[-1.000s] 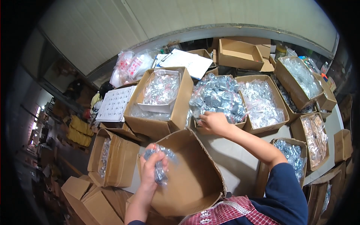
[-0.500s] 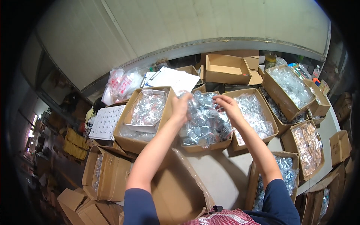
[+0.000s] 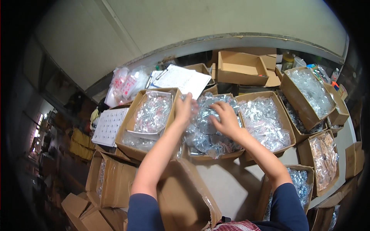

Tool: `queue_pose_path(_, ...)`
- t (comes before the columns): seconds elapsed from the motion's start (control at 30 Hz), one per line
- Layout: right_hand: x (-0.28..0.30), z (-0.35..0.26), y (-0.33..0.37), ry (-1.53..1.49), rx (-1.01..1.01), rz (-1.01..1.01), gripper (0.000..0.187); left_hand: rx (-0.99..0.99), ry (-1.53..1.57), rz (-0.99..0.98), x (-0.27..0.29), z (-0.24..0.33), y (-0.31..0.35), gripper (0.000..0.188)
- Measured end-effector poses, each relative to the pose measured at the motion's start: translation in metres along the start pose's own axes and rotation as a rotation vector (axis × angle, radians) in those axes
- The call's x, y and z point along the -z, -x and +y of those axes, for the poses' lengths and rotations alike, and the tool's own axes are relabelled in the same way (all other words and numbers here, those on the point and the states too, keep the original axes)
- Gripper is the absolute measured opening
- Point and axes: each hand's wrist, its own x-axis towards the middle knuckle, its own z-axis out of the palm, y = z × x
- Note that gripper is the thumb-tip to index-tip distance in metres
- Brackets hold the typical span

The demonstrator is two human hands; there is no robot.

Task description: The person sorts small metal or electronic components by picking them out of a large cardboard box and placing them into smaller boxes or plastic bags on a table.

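My left hand [image 3: 185,111] is over the left edge of a middle cardboard box [image 3: 227,154], its fingers smeared by motion. Small clear bags of dark grey metal parts [image 3: 210,136] fill that box, with loose plastic bulging over its near side. Above the same bags, my right hand [image 3: 226,120] reaches in from the right, thumb and fingers curved and apart with nothing visible between them. Close by my left hand stands a cardboard box [image 3: 169,122] with a white inner tray of bagged shiny parts [image 3: 153,112].
To the right stand a box of silvery bagged parts [image 3: 266,123], a tilted box of clear bags [image 3: 310,92] and a box of copper-coloured pieces [image 3: 323,156]. An open carton [image 3: 181,196] is directly before me. Papers on a clipboard [image 3: 179,79] lie behind.
My right hand has moved left and lower over the middle box. My left hand stays near the box's left edge, blurred. The view has shifted slightly.
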Motion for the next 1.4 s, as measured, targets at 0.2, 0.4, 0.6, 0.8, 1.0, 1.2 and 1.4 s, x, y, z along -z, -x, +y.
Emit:
queue_pose_path(0.2,-0.009,-0.064,0.042,0.01,0.39,-0.486,0.056,0.022,-0.283,-0.109,0.007,-0.017,-0.028,0.023)
queue_pose_path(0.4,-0.019,-0.038,0.04,-0.254,0.393,-0.493,0.052,-0.351,-1.04,-0.182,0.012,-0.07,-0.039,0.038)
queue_pose_path(0.6,-0.005,-0.034,0.011,-1.134,-0.537,-0.31,0.034,-0.24,-1.03,-0.243,0.023,-0.069,-0.053,0.044)
queue_pose_path(0.8,0.033,0.01,-0.087,-1.206,-0.553,0.152,0.028,-0.203,-0.91,-0.118,0.026,-0.082,-0.06,0.028)
queue_pose_path(1.0,-0.024,0.145,-0.078,-0.245,-0.623,-0.238,0.026,-0.111,-0.832,-0.169,0.001,-0.073,-0.051,0.046)
queue_pose_path(1.2,-0.051,0.131,-0.067,0.27,-0.421,-0.492,0.052,-0.277,-0.984,-0.2,0.013,-0.091,-0.06,0.065)
queue_pose_path(1.4,-0.008,0.122,-0.075,0.031,-0.613,-0.662,0.071,-0.298,-1.073,-0.061,-0.008,-0.081,-0.034,0.063)
